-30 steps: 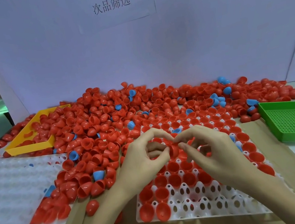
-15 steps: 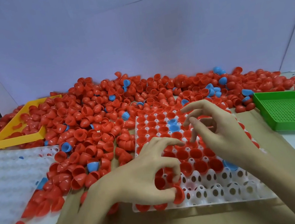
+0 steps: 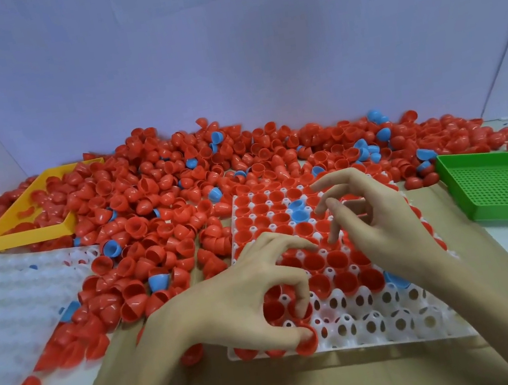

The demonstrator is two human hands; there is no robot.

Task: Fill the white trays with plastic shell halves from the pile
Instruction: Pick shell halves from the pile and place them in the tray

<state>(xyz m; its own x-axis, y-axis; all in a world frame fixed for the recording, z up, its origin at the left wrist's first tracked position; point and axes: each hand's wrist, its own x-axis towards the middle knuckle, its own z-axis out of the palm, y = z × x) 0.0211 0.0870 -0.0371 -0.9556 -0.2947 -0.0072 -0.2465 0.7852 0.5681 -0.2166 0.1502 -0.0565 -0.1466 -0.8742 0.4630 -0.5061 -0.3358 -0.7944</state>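
A red shell half (image 3: 306, 339) was pinched by the left hand (image 3: 231, 305) at the white tray's (image 3: 387, 321) near edge, seven o'clock. The right hand (image 3: 376, 221) was held spread over filled cells; the pile (image 3: 152, 203) lay at eleven o'clock.

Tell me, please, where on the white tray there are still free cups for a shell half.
Free cups lie along the near rows of the white tray, right of the left hand and below the right hand. The far rows are filled, and the pile beyond is crowded.
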